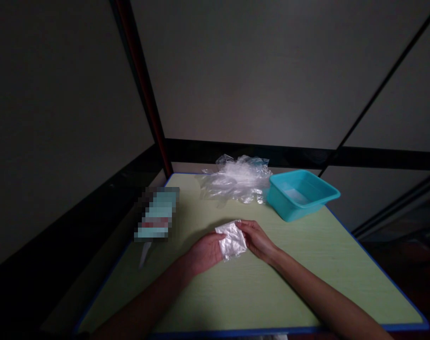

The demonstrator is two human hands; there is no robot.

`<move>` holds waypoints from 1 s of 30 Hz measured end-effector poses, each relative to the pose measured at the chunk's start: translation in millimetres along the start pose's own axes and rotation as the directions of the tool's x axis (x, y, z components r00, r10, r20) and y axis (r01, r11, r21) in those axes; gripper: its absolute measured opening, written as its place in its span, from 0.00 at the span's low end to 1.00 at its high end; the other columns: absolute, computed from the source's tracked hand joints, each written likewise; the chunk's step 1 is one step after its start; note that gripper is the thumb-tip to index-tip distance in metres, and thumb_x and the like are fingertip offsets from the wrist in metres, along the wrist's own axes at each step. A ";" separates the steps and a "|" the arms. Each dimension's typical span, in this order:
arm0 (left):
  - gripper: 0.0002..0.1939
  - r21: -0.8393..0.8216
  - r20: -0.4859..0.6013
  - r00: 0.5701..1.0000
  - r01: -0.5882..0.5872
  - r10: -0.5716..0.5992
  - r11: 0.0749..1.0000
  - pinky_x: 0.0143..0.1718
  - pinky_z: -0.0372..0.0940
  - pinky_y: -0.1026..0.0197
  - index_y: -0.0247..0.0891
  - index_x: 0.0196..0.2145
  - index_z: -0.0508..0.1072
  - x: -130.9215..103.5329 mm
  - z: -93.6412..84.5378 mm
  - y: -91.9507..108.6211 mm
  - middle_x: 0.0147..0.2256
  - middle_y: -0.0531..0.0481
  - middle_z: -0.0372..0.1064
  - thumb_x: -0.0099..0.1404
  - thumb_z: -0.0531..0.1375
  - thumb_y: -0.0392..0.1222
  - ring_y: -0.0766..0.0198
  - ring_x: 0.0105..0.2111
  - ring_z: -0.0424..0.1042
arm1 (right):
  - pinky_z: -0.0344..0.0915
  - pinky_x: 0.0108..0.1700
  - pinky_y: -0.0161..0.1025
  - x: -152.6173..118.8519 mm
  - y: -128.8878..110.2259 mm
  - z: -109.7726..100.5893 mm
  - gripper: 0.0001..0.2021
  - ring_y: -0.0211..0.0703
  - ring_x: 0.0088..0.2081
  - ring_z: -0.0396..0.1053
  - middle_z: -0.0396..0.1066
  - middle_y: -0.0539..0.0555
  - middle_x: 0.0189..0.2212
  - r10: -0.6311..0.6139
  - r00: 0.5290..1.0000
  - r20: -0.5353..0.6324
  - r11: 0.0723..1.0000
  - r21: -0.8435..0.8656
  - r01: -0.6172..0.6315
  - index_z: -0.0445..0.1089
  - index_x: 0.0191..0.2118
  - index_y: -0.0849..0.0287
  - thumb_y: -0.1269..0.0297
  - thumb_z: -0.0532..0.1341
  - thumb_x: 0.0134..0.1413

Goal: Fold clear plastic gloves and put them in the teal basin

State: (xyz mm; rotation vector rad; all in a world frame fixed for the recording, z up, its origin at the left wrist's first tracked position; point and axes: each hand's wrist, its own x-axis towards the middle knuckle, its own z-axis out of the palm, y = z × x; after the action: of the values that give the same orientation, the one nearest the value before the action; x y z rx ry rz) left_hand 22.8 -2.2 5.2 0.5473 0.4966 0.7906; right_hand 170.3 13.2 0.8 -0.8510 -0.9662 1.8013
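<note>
I pinch a small folded plastic bag (231,240) flat between my left hand (205,251) and right hand (257,239), fingers closed on its edges, well in front of the teal tub (321,197).

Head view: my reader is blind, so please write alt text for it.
Left hand and right hand hold a folded plastic bag on a green table. Behind lie a bag pile and a teal tub.

The bag (231,240) is thin, crinkled, glossy clear plastic, like the pile (238,179). The tub (303,194) is smooth plastic; the table (307,264) matt.
</note>
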 end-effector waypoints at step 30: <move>0.08 -0.001 0.017 0.999 0.033 -0.033 0.999 0.43 0.57 0.53 0.33 0.34 0.72 -2.4 -0.7 -4.7 0.34 0.44 0.72 0.54 0.58 0.30 0.58 0.35 0.70 | 0.52 0.22 0.31 -2.7 -6.2 8.8 0.15 0.32 0.17 0.58 0.65 0.48 0.14 -0.045 0.996 -0.082 0.999 -0.002 0.045 0.69 0.20 0.65 0.55 0.66 0.34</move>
State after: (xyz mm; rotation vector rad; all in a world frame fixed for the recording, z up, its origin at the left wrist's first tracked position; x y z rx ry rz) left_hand 23.4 -6.6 2.3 0.5430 0.4883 0.7536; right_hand 166.2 10.2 10.6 -0.8896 -0.9258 1.7150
